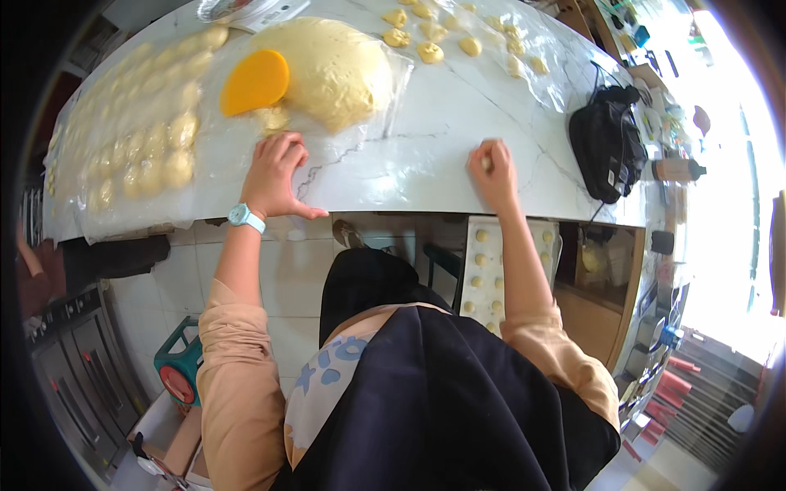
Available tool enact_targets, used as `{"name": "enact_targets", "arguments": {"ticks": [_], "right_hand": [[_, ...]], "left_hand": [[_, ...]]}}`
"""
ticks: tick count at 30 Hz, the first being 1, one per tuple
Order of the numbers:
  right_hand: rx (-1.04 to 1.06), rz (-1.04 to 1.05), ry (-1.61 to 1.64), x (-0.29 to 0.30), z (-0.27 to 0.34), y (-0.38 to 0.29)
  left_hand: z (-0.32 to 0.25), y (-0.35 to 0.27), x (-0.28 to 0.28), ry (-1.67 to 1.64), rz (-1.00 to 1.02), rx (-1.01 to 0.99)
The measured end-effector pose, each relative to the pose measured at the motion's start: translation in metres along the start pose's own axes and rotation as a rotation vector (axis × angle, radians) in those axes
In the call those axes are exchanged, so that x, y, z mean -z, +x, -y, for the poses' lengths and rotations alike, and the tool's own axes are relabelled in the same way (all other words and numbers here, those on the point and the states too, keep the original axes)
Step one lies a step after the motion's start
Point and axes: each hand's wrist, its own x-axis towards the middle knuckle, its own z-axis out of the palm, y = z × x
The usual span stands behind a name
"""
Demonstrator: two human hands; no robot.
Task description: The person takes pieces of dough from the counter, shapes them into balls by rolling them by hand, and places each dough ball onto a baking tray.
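Observation:
My left hand [273, 172], with a pale blue watch [245, 217] on the wrist, rests near the front edge of the marble-patterned table [417, 172]. Its thumb is spread from the bent fingers, and it holds nothing. Just beyond its fingertips is a small dough piece [273, 118], partly under a yellow dough scraper [255, 84]. The scraper leans against a big mass of dough [331, 67] on plastic sheeting. To the right, my right hand [496, 175] is curled on the tabletop around a small pale piece, apparently dough [486, 164], mostly hidden by the fingers.
Rows of dough balls [147, 153] lie under plastic at left. Several dough pieces [431, 53] sit at the far side, some under plastic film [540, 92]. A black bag [608, 144] stands at right. Below the table edge is a tray [493, 248] of small dough balls.

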Motion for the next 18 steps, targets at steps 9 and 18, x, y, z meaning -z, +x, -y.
{"name": "enact_targets", "arguments": {"ticks": [9,18], "right_hand": [[0.021,0.059,0.081,-0.017,0.007,-0.001],[-0.071,0.079,0.002,-0.024,0.035,0.006]], "left_hand": [[0.005,0.0,-0.001,0.03,-0.035,-0.019],[0.003,0.004,0.001,0.026,0.007,0.004]]}}
